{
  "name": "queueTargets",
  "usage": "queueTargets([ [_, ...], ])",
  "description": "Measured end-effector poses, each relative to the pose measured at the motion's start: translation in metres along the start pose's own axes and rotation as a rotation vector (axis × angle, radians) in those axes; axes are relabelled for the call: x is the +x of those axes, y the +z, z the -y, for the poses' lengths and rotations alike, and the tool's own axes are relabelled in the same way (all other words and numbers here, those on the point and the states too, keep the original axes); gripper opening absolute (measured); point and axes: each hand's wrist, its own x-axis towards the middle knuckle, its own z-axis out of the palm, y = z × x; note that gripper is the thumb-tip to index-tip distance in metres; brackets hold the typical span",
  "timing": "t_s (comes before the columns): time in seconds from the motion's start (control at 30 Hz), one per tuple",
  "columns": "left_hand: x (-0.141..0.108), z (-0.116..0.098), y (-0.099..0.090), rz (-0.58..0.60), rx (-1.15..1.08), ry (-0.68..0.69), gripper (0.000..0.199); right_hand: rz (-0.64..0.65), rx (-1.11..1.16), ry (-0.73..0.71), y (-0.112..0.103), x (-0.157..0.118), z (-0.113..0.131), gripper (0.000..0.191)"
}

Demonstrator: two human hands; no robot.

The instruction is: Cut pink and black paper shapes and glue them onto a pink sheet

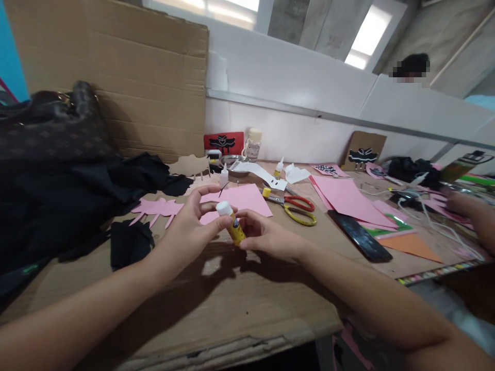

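A yellow glue stick (237, 233) with a white top is held tilted in front of me, between my two hands. My right hand (270, 236) grips its lower part with thumb and fingers. The thumb of my left hand (195, 216) presses near the white end, and its fingers curl behind. Just beyond lies a pink paper sheet (251, 198), partly covered by the left hand. A small yellow cap (266, 192) rests by the blades of the scissors (300, 215), which have red and yellow handles. Pink cut-out paper (160, 207) lies left of my left hand.
Black cloth (73, 190) and a brown handbag (50, 129) fill the left side. Small glue bottles (279, 169) stand at the back. To the right are pink sheets (350, 201), a phone (359, 237) and white cables (429, 216). Another person's hand (464, 206) reaches in at far right.
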Motion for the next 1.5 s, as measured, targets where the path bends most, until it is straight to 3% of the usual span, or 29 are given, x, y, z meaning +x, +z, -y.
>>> queueTargets([
  [0.07, 0.0, 0.003, 0.0, 0.005, 0.002, 0.005, 0.069, -0.013, -0.054, -0.03, 0.003, 0.001, -0.001, 0.061],
  [0.2, 0.001, 0.002, 0.0, -0.007, -0.015, -0.007, 0.071, 0.124, -0.038, 0.008, 0.001, -0.002, 0.005, 0.049],
  [0.3, 0.002, -0.001, 0.001, -0.002, -0.023, -0.013, 0.071, 0.17, 0.019, 0.058, -0.004, -0.004, 0.007, 0.052],
  [0.53, 0.003, -0.004, 0.002, -0.015, -0.001, 0.009, 0.068, -0.105, -0.181, -0.015, 0.007, -0.003, 0.004, 0.058],
  [0.73, 0.003, -0.004, 0.001, -0.018, -0.039, 0.003, 0.066, 0.062, -0.007, 0.025, 0.003, -0.007, 0.009, 0.054],
  [0.87, 0.002, -0.001, 0.003, 0.003, -0.019, 0.025, 0.062, 0.039, 0.007, 0.033, -0.001, -0.004, 0.007, 0.065],
  [1.1, 0.0, -0.004, 0.005, 0.0, 0.03, 0.053, 0.054, -0.054, -0.287, 0.009, 0.013, -0.007, 0.008, 0.057],
  [1.3, 0.001, 0.0, 0.003, -0.004, 0.03, 0.038, 0.058, 0.084, -0.171, 0.022, 0.002, -0.008, 0.01, 0.053],
  [1.5, -0.001, -0.004, 0.007, 0.013, 0.009, 0.043, 0.055, -0.029, -0.214, 0.02, 0.005, -0.004, 0.003, 0.061],
])
